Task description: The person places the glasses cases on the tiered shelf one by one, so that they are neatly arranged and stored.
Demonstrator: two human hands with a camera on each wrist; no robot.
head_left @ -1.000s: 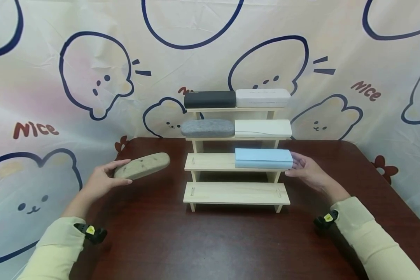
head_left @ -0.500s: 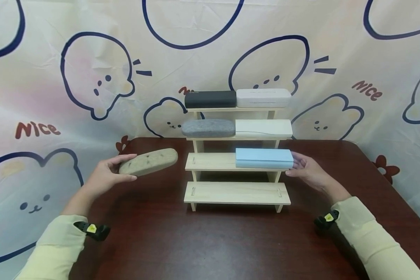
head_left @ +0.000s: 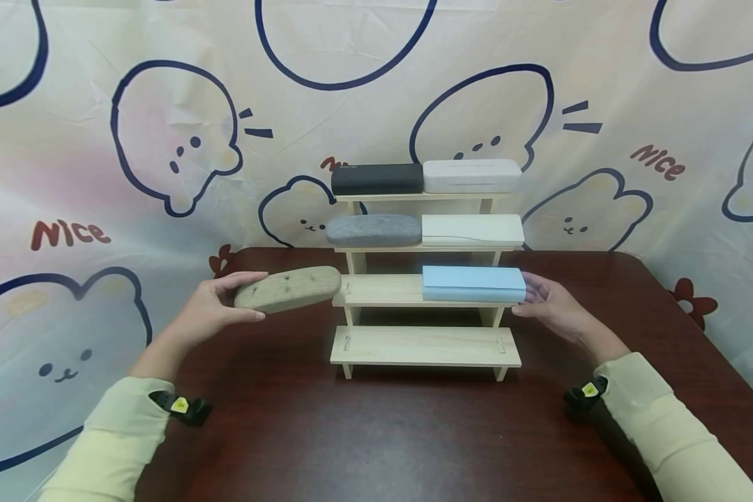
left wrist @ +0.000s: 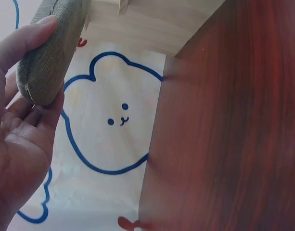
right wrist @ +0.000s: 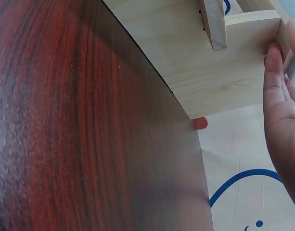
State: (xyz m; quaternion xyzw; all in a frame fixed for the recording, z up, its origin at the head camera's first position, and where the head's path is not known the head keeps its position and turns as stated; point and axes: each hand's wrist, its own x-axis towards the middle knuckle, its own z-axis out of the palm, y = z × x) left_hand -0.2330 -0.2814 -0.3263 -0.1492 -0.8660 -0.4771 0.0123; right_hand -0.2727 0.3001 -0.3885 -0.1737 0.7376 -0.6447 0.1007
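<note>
My left hand grips one end of an olive-khaki fabric glasses case, thumb on one side and fingers on the other. The case is held in the air, slightly tilted, its far end in front of the left end of the second-lowest shelf. In the left wrist view its seamed near end sits between thumb and fingers. On that shelf's right half lies a light blue glasses case. My right hand holds its right end between thumb and fingers; the right wrist view shows little of this case.
The four-tier wooden stand rests on a dark red-brown table. Higher up are a black case, a white case, a grey felt case and a flat white case. A bare lowest shelf stands in front; a printed curtain hangs behind.
My left hand has carried the olive-khaki glasses case rightward to the stand, levelling it somewhat. The right hand and the light blue case have stayed in place.
</note>
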